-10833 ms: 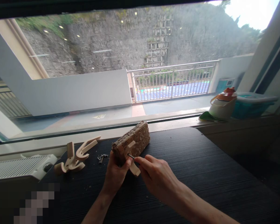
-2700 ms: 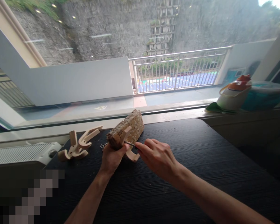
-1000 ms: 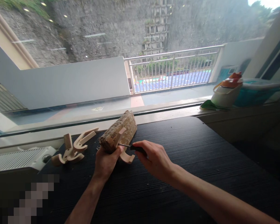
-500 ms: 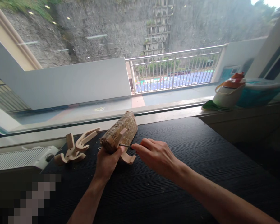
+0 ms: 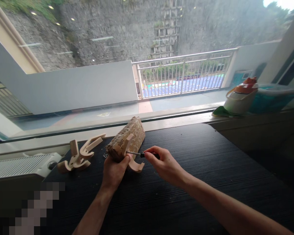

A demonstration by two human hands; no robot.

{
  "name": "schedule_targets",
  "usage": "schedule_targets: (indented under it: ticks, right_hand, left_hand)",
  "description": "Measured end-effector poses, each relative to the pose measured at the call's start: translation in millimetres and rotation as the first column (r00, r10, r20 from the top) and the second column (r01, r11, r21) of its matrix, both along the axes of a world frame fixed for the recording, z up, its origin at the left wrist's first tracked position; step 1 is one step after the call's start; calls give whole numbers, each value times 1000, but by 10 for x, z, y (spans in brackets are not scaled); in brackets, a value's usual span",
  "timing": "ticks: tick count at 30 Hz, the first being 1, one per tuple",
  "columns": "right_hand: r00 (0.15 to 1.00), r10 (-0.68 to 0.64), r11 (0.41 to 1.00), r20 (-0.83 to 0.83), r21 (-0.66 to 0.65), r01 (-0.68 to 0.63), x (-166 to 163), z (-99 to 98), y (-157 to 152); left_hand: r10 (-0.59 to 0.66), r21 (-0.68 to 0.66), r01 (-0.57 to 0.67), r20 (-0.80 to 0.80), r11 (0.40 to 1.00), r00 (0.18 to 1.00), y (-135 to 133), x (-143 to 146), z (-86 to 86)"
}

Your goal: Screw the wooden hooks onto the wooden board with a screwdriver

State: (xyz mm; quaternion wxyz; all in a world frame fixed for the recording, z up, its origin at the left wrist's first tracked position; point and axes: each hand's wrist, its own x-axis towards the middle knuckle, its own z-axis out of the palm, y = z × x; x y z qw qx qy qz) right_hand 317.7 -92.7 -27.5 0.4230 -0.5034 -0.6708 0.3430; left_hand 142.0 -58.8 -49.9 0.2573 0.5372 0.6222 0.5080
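Observation:
My left hand (image 5: 115, 171) grips a pale wooden hook (image 5: 128, 143) against the near end of a rough, speckled brown block (image 5: 136, 133). The thumb presses on the hook's middle. The block stands tilted on the dark table, its far end by the window sill. In my right hand (image 5: 165, 163) is a screwdriver (image 5: 142, 154), held by its black handle between thumb and fingers. Its thin metal shaft points left, the tip at the hook's middle. Whether a screw sits there is too small to tell. The hook's curved lower arm sticks out to the right below the shaft.
Several loose wooden hooks (image 5: 74, 160) lie at the table's left edge, beside a white radiator (image 5: 26, 164). Behind the black table (image 5: 186, 147) runs a window sill (image 5: 176, 121). At its right stand a white bottle with an orange top (image 5: 241, 101) and a teal bin (image 5: 269, 101).
My right hand has shifted its hold on the screwdriver, moving slightly right, and more of the black handle shows. The block, the hook and my left hand stay nearly where they were.

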Motion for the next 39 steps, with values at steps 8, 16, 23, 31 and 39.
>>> schedule_targets:
  ticks: [8,16,23,31,39]
  right_hand:
    - [815,-170,797,555,564,-218,142,95,-32]
    - [834,-139,779,534,579,-241,112,15,-24]
    - [1000,8,1000,4,-15,-8,-11,-25,-36]
    - [824,-195,810,532,561,-171,122,43,-19]
    - [863,-155,797,481,576,-179,67,-14,-36]
  left_hand:
    - [-32,-7,32,12,999,999,-23,-3,22]
    - [-44,29,43,20,999,999,-12,-8,2]
    - [-10,3,10,-30,1000,1000,-4,-27,30]
    - [-13,-12,13,8,1000,1000,-12,-18,27]
    - [-29,14,29,15,999,999,-31,-12,36]
